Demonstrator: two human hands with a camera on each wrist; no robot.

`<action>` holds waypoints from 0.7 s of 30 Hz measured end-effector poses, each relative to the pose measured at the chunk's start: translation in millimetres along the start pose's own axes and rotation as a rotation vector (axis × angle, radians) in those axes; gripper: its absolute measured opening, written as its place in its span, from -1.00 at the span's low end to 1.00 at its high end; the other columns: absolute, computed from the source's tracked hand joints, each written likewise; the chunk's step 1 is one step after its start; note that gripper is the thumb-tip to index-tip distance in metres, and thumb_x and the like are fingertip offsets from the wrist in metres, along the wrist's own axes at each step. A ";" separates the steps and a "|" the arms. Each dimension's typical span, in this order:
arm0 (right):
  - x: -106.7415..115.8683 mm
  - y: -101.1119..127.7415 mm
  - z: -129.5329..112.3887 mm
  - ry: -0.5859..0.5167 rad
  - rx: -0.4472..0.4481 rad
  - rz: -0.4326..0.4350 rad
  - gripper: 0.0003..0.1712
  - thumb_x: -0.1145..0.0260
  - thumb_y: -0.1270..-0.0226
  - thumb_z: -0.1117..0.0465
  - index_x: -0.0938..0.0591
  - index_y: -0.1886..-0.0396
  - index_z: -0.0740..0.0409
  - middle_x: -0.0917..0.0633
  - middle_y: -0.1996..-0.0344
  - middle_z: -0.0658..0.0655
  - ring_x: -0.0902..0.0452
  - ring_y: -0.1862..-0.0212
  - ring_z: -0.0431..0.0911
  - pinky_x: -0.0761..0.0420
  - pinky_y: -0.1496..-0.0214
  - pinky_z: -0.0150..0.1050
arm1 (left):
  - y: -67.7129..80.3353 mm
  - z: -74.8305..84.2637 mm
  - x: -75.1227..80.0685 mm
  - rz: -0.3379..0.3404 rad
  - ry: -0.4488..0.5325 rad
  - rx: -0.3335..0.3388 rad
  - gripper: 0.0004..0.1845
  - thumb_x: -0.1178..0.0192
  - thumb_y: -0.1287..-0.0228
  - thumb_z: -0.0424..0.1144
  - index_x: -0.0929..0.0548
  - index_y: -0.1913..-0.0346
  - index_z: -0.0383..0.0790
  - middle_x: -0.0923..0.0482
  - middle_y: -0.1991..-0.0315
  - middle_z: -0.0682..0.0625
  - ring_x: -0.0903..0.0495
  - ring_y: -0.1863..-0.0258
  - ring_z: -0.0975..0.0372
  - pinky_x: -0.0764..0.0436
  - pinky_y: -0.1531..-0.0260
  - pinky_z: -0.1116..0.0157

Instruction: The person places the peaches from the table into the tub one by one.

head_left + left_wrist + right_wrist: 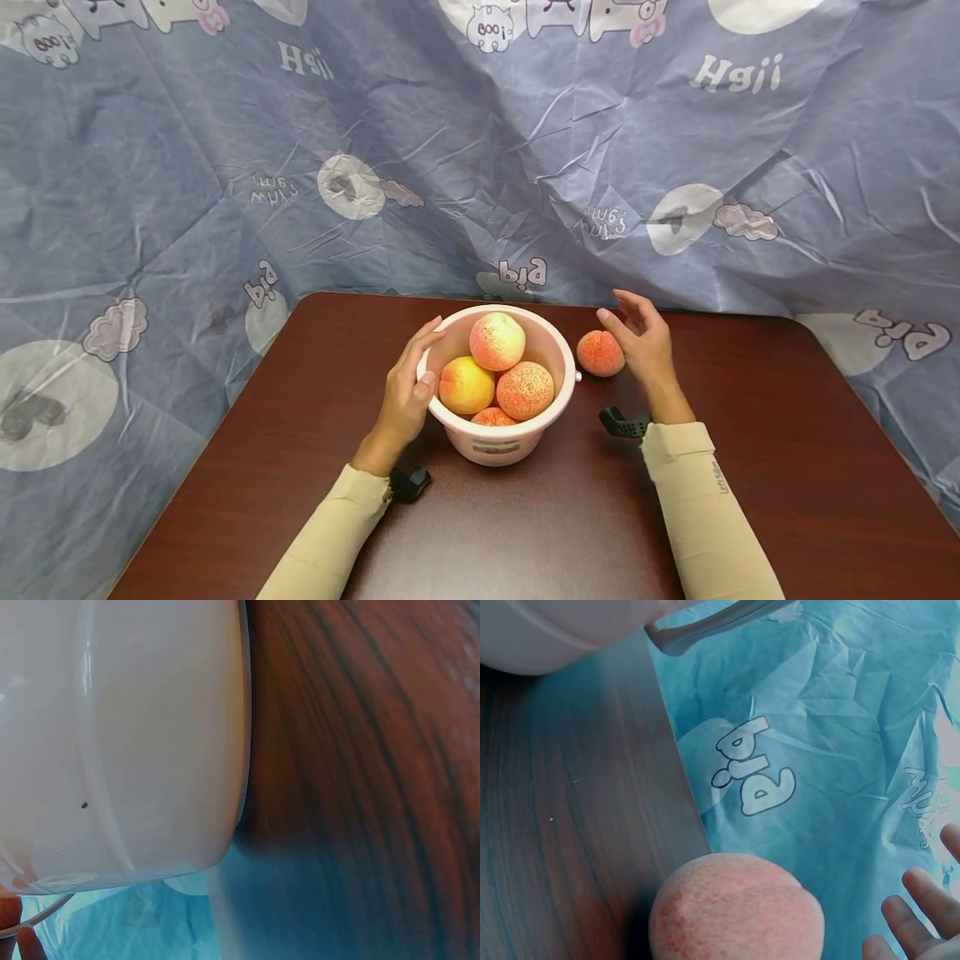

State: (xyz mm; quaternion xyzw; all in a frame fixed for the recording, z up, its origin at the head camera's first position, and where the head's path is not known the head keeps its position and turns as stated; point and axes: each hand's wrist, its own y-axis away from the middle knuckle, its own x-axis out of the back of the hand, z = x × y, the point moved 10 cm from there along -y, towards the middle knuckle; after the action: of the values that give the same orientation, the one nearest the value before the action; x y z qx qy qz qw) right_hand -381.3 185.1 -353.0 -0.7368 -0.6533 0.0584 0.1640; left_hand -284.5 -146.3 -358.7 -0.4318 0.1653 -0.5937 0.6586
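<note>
A pale pink bucket [495,454] stands on the table, holding several peaches, among them a yellow-orange one [465,385] and a pale speckled one [497,340] on top. My left hand [405,400] grips the bucket's left rim; in the left wrist view the bucket's smooth wall [150,735] fills much of the picture, with fingertips [30,945] at the bottom left corner. To the bucket's right lies a single red-orange peach [598,354]. Beside it, my right hand [651,346] has its fingers spread. The right wrist view shows those fingers [907,926] apart from the peach [739,911].
The dark brown table [780,467] ends at a blue-grey printed cloth [480,142] hanging behind and at both sides. A bucket handle [727,622] sticks out at the back in the right wrist view. Black bands [622,423] are worn on both wrists.
</note>
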 end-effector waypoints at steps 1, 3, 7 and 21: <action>-0.3 0.8 0.0 0.009 -0.004 0.001 -0.45 -0.37 -0.23 0.20 -0.52 -0.22 0.22 -0.51 -0.21 0.26 -0.36 -0.28 0.06 -0.20 -0.37 0.08 | 0.3 0.0 0.0 0.000 -0.002 0.000 -0.24 0.22 -0.34 0.28 -0.45 -0.25 -0.32 -0.34 -0.35 -0.14 -0.31 -0.34 0.01 -0.26 -0.32 0.11; -0.9 2.0 0.4 0.026 -0.008 0.002 -0.44 -0.37 -0.24 0.21 -0.51 -0.22 0.26 -0.50 -0.21 0.28 -0.35 -0.28 0.08 -0.21 -0.37 0.09 | 0.7 0.0 0.0 0.001 0.000 -0.003 -0.24 0.22 -0.34 0.27 -0.45 -0.25 -0.32 -0.34 -0.35 -0.15 -0.32 -0.34 0.00 -0.26 -0.32 0.11; -1.7 3.0 1.1 0.048 0.004 0.004 -0.42 -0.36 -0.23 0.24 -0.47 -0.23 0.34 -0.49 -0.22 0.33 -0.33 -0.30 0.13 -0.22 -0.36 0.08 | 0.4 0.7 0.1 0.002 0.002 -0.003 -0.22 0.23 -0.34 0.30 -0.45 -0.24 -0.33 -0.34 -0.34 -0.15 -0.32 -0.34 -0.01 -0.26 -0.32 0.10; 4.1 -6.8 52.3 0.075 0.001 0.017 -0.35 -0.42 -0.19 0.05 -0.49 -0.26 0.15 -0.49 -0.24 0.20 -0.29 -0.33 0.08 -0.21 -0.38 0.03 | 0.1 1.5 -0.4 -0.004 -0.004 0.011 -0.21 0.25 -0.34 0.31 -0.46 -0.24 -0.32 -0.35 -0.33 -0.19 -0.33 -0.33 0.02 -0.28 -0.31 0.11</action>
State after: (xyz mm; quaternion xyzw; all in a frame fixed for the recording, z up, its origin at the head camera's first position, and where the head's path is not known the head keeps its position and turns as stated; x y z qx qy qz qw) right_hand -402.9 198.4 -399.4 -0.7440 -0.6402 0.0323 0.1883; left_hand -283.4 -145.4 -358.0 -0.4298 0.1597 -0.5950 0.6601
